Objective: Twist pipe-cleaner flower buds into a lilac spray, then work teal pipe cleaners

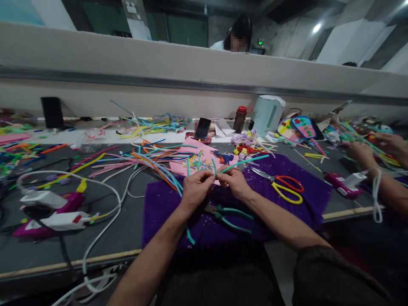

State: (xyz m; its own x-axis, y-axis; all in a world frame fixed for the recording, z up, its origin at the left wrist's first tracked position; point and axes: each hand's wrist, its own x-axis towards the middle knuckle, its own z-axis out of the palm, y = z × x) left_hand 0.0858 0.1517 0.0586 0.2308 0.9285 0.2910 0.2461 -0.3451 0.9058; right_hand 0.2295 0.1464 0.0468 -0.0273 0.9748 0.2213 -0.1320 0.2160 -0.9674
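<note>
Above a purple cloth (162, 212), my left hand (197, 187) and my right hand (234, 180) meet, fingers pinched on a teal pipe cleaner (251, 161). One length of it runs out to the upper right past my right hand; shorter teal ends stand up near my left fingers. Green-handled pliers (234, 219) lie on the cloth below my hands. To their right are scissors (287, 187) with one red and one yellow handle. A pink sheet (177, 166) with small cut pieces lies just beyond my hands.
Pink and purple glue guns (68, 204) with white cables lie left. Loose pipe cleaners (153, 161) spread left of centre. A phone (202, 128), a bottle (240, 120) and a kettle (267, 114) stand behind. Another person's hands (363, 155) work at right.
</note>
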